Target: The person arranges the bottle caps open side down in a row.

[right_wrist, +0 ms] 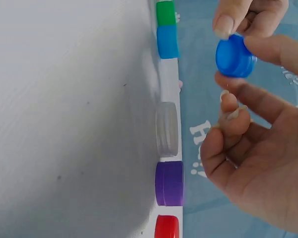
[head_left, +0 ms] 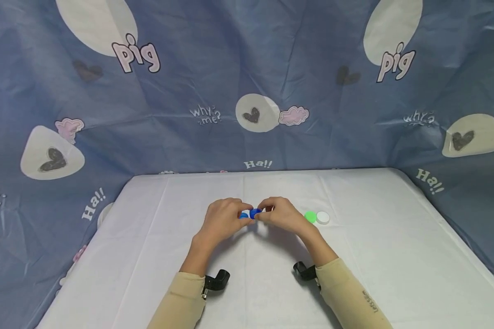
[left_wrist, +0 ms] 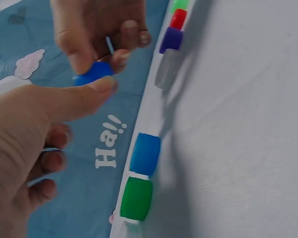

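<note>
blue cap (right_wrist: 233, 57) between both grips (head_left: 224, 217) (head_left: 283, 214)

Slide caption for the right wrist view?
Left hand and right hand hold a blue cap near a row of caps.

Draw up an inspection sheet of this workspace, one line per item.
Surface: white tabletop, shadowed near the hands.
Job's things: held blue cap, raised off the tabletop.
Clutter: light blue cap, green cap, clear cap, purple cap, red cap, bright green cap, white cap.
Hands: left hand and right hand both pinch the held blue cap.
Cables: nothing seen.
Surroundings: printed blue fabric behind the tabletop.
</note>
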{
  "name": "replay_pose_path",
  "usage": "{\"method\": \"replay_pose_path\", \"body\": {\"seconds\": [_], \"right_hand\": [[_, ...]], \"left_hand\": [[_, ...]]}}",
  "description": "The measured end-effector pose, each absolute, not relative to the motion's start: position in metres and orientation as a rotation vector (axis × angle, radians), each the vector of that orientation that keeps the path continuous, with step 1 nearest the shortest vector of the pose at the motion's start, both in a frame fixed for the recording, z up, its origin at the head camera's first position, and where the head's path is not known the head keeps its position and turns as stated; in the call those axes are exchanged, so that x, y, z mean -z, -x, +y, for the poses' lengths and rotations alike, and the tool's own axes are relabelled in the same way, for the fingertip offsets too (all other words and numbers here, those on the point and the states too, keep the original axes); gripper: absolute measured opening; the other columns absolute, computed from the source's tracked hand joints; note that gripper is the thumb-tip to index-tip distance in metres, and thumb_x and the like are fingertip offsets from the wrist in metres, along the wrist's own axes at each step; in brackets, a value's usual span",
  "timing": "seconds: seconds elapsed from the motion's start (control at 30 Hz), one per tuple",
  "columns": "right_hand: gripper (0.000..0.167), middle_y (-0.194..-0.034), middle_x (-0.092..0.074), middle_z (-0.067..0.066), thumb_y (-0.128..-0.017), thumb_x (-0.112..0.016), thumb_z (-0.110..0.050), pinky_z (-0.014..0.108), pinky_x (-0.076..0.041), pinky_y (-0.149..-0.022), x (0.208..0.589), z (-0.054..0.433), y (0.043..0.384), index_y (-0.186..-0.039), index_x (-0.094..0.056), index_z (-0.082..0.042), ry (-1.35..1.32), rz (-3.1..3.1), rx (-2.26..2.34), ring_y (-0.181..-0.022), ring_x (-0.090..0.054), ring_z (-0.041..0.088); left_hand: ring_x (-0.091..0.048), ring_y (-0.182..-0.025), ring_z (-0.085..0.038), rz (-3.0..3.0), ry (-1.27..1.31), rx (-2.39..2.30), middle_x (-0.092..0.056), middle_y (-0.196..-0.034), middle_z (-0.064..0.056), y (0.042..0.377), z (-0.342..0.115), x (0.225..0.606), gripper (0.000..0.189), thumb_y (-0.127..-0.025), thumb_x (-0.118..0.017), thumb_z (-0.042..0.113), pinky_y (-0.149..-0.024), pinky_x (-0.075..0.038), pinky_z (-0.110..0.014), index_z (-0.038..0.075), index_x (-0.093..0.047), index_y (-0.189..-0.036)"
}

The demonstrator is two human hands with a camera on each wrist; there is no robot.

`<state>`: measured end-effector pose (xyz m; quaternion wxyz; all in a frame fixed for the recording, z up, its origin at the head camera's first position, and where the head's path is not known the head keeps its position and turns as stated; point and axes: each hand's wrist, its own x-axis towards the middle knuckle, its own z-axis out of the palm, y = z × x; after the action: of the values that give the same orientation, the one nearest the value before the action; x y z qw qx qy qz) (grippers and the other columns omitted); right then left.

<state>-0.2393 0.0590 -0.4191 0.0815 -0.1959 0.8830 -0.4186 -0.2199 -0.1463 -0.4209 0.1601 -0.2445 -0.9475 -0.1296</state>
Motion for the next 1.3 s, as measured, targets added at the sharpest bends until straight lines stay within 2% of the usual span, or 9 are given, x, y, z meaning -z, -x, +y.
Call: {"method": "replay_pose_path", "body": {"seconds": [0.1,0.27,0.57,0.73,0.83,1.0,1.3], "right_hand": [[0.017,-0.088,-0.068,-0.002,-0.085,-0.071,-0.039,0.030,-0.045,-0.069,0.4161,0.0606,0.2395,-0.092,-0.076,-0.023,0.512,2.595,1.302,-0.080,-0.058,0.016],[0.021,-0.094,-0.072,-0.006,-0.087,-0.070,-0.044,0.032,-0.046,-0.079,0.4143,0.0612,0.2401,-0.089,-0.077,-0.024,0.437,2.551,1.342,-0.091,-0.061,0.015],[0.024,-0.097,-0.073,-0.006,-0.088,-0.069,-0.047,0.034,-0.047,-0.084,0.4157,0.0604,0.2394,-0.091,-0.077,-0.024,0.422,2.572,1.308,-0.094,-0.063,0.014],[0.022,-0.094,-0.070,-0.004,-0.088,-0.070,-0.044,0.031,-0.046,-0.075,0.4163,0.0602,0.2394,-0.094,-0.077,-0.024,0.466,2.624,1.299,-0.086,-0.059,0.015],[0.018,-0.087,-0.064,-0.001,-0.088,-0.073,-0.034,0.029,-0.043,-0.068,0.4163,0.0596,0.2397,-0.098,-0.076,-0.021,0.542,2.687,1.300,-0.079,-0.053,0.014],[0.020,-0.074,-0.051,0.001,-0.085,-0.077,-0.021,0.027,-0.038,-0.063,0.4156,0.0582,0.2398,-0.104,-0.076,-0.015,0.698,2.800,1.252,-0.068,-0.046,0.014],[0.017,-0.074,-0.049,-0.002,-0.086,-0.077,-0.021,0.025,-0.034,-0.058,0.4168,0.0579,0.2399,-0.103,-0.078,-0.016,0.789,2.914,1.108,-0.064,-0.043,0.012]], "left_hand": [[-0.043,-0.057,-0.003,-2.589,0.705,0.301,-0.052,-0.064,0.013,0.2212,-0.1435,0.4222,0.028,-0.078,-0.083,0.043,-0.055,-0.037,-0.024,0.029,-0.079,-0.102],[-0.043,-0.056,-0.004,-2.523,0.686,0.271,-0.052,-0.064,0.012,0.2217,-0.1419,0.4233,0.026,-0.077,-0.084,0.040,-0.057,-0.038,-0.025,0.028,-0.081,-0.099],[-0.043,-0.056,-0.003,-2.536,0.691,0.275,-0.054,-0.065,0.012,0.2214,-0.1433,0.4249,0.024,-0.080,-0.082,0.039,-0.055,-0.038,-0.023,0.028,-0.080,-0.101],[-0.040,-0.055,-0.002,-2.608,0.618,0.323,-0.048,-0.061,0.013,0.2224,-0.1464,0.4250,0.024,-0.083,-0.078,0.044,-0.049,-0.033,-0.021,0.032,-0.079,-0.104],[-0.038,-0.055,-0.004,-2.655,0.565,0.350,-0.044,-0.060,0.012,0.2228,-0.1489,0.4242,0.024,-0.085,-0.075,0.048,-0.048,-0.031,-0.022,0.033,-0.079,-0.104],[-0.039,-0.055,-0.005,-2.687,0.552,0.400,-0.045,-0.061,0.011,0.2225,-0.1509,0.4225,0.026,-0.086,-0.073,0.050,-0.049,-0.031,-0.023,0.032,-0.078,-0.103],[-0.041,-0.056,-0.005,-2.738,0.560,0.472,-0.048,-0.063,0.011,0.2210,-0.1488,0.4233,0.026,-0.087,-0.073,0.047,-0.050,-0.032,-0.024,0.031,-0.078,-0.107]]}}
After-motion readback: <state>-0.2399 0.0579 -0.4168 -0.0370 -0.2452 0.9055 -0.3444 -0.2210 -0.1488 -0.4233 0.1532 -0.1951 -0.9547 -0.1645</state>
